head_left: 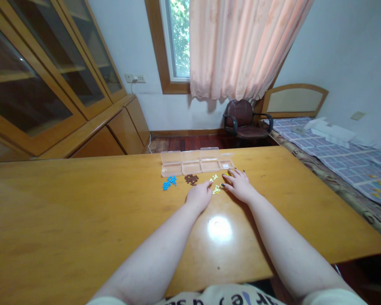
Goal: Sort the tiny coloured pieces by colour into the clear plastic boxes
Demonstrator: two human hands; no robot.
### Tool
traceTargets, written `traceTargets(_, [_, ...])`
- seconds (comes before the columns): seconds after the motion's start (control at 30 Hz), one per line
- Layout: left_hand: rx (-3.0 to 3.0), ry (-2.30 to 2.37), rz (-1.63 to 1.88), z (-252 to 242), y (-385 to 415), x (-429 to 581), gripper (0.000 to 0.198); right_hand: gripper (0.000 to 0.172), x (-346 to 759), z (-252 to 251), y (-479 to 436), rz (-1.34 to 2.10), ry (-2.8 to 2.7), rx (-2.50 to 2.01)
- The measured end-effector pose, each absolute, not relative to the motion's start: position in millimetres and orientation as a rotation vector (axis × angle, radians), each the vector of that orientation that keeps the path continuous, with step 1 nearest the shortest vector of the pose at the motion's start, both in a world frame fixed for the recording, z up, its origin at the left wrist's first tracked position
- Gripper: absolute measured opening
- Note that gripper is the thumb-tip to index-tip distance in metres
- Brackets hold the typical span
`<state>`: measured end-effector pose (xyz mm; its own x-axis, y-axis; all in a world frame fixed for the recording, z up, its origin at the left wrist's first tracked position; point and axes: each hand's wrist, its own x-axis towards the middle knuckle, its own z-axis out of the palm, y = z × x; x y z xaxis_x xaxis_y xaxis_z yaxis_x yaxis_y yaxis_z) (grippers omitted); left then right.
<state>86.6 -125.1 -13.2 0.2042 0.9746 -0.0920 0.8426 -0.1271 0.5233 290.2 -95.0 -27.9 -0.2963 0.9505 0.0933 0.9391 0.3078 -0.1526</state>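
On the wooden table, a clear plastic box [191,174] has several compartments in a row, with lids [190,156] tilted up behind. In front of it lie small piles of blue pieces [169,182], brown pieces [191,179] and pale yellow pieces [216,190]. My left hand [199,196] rests beside the pale pieces with its fingers curled in; whatever they hold is hidden. To the right of that pile, my right hand [239,185] lies palm down with fingers apart. Bright yellow pieces [227,173] show partly beneath its fingers.
The table [82,220] spans the view, its right edge beside a bed [336,144] with a checked cover. A brown armchair [244,120] stands behind the table, under a pink curtain [238,51]. A glass-door cabinet [60,76] is at left.
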Motion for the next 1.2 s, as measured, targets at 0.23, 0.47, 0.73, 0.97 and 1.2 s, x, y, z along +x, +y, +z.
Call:
traceTargets(0.23, [2.383,1.499,0.372,-7,-134,90,0.037,0.038,302,-14,-96,0.146,-2.383,-1.609])
traceTargets(0.47, [2.471,1.571,0.306,-23,-133,91,0.047,0.029,301,-4,-102,0.258,-2.573,-1.541])
traceTargets(0.73, [2.424,1.678,0.345,-22,-130,91,0.049,0.032,298,-4,-105,0.227,-2.541,-1.565])
traceTargets(0.97, [2.472,1.617,0.444,-9,-138,94,0.031,0.032,291,-8,-107,0.282,-2.552,-1.548])
traceTargets(1.2, [2.479,1.556,0.458,-15,-135,93,0.029,0.043,288,-11,-107,0.24,-2.515,-1.566])
